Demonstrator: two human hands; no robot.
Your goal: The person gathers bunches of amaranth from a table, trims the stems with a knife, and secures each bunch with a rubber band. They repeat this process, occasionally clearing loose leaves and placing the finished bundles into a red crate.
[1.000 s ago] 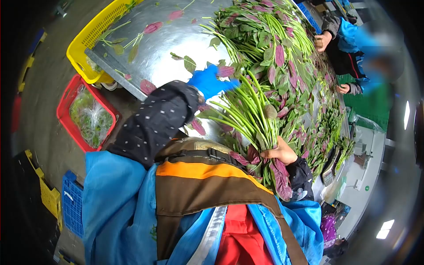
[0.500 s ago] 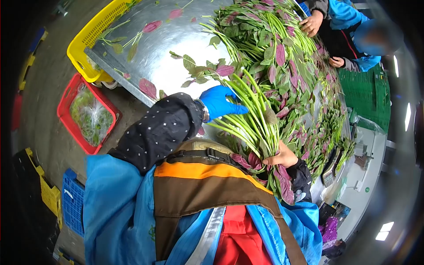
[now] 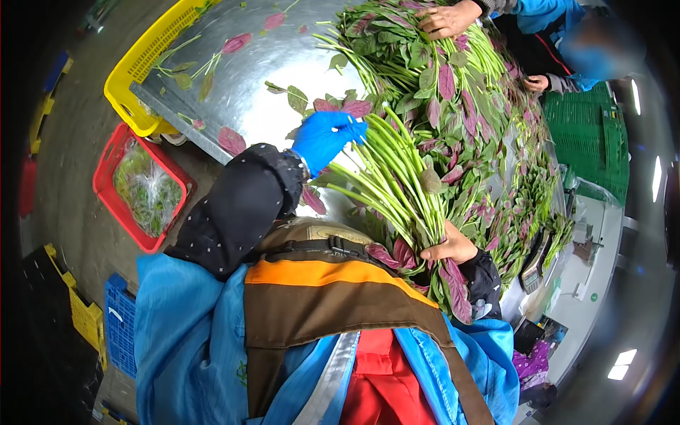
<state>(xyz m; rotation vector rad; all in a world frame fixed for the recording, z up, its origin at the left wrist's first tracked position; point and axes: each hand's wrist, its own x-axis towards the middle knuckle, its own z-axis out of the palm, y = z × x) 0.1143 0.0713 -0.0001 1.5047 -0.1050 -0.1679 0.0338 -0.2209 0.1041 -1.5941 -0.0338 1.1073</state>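
One bunch (image 3: 397,184): fingers of the right hand (image 3: 450,248) clamp its leafy end; the gloved left hand (image 3: 326,138) curls at its cut ends, grip unclear.

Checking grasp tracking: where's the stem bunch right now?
Head view, centre: the stem bunch is gripped near its leaves by the right hand, stem ends fanning toward the blue-gloved left hand, over the metal table.

No legible txt, nos. or brands anywhere; green sticker (image 3: 593,297) on white counter (image 3: 577,322) too blurred to read.
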